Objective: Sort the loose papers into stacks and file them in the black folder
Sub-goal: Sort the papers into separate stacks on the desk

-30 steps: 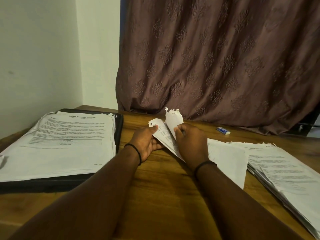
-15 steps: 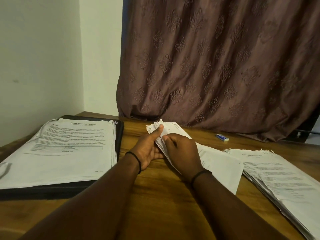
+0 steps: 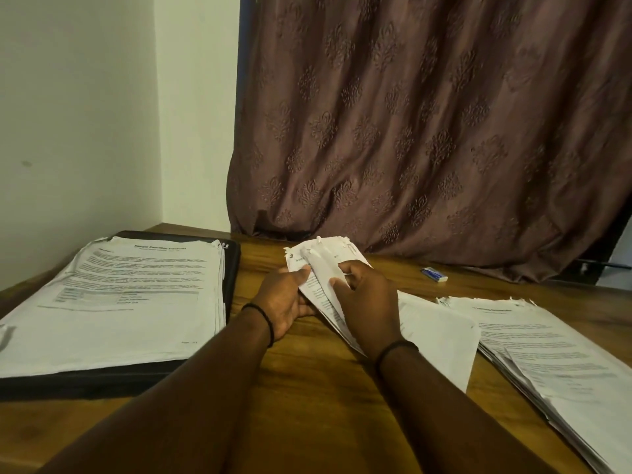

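- The left hand (image 3: 285,304) and right hand (image 3: 367,302) meet at the middle of the wooden worktop (image 3: 307,415), both on a small bundle of papers (image 3: 323,265) with a ragged, torn-looking far edge.
- Left grip: clamped on the bundle's near-left edge, with the thumb lying on top. The fingers go underneath and are hidden.
- Right grip: closed on the bundle, fingers curled over its right side and the thumb pressing a top sheet that bends upward. How many sheets it holds cannot be told.
- The black folder (image 3: 233,268) lies open on the left, well apart from the hands, with a thick stack (image 3: 130,295) of printed pages on it.
- A second stack (image 3: 554,350), fanned and uneven, lies on the right. Loose sheets (image 3: 441,336) lie between it and the right hand, running under the wrist.
- A small blue-and-white object (image 3: 434,273) lies near the curtain (image 3: 427,131).
- Step in hand, as I judge it: separating or straightening the pages of this bundle so that each can go to a stack. Sorting looks partly done, with much unsorted paper left on the right.
- The next move calls for freeing one sheet cleanly without tearing the damaged edge further, reading its heading, then carrying it flat to the matching stack.
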{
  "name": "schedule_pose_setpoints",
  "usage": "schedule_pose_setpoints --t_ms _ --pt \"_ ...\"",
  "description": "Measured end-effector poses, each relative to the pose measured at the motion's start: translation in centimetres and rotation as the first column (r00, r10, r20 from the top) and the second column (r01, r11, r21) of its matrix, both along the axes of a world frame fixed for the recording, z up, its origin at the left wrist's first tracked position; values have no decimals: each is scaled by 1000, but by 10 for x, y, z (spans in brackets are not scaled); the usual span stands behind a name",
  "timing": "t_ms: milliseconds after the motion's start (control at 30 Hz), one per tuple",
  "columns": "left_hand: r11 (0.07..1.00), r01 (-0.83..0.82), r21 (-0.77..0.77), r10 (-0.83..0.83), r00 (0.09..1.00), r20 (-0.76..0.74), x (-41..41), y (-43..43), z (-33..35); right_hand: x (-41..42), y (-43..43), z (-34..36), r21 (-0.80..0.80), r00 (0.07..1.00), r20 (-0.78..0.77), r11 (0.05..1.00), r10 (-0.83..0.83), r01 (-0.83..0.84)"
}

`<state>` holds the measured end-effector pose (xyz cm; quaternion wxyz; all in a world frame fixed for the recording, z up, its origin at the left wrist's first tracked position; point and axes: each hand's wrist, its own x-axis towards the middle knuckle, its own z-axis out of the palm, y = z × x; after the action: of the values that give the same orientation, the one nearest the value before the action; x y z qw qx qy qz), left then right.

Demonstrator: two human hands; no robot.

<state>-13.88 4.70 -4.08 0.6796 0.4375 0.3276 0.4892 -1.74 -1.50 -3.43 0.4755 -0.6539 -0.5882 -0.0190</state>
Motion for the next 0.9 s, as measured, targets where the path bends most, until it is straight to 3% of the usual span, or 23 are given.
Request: schedule_pose_setpoints --t_ms 333,533,900 --pt "999 8 -41 -7 1000 26 -1 1 0 0 2 -6 61 990 -124 996 70 -62" --pt "999 10 -46 -10 1000 11 -1 -1 2 -2 -1 -2 47 987 -157 999 20 -13" --pt "997 78 -20 -76 994 74 -4 2 2 -6 -5 -1 -28 989 -102 994 106 -109"
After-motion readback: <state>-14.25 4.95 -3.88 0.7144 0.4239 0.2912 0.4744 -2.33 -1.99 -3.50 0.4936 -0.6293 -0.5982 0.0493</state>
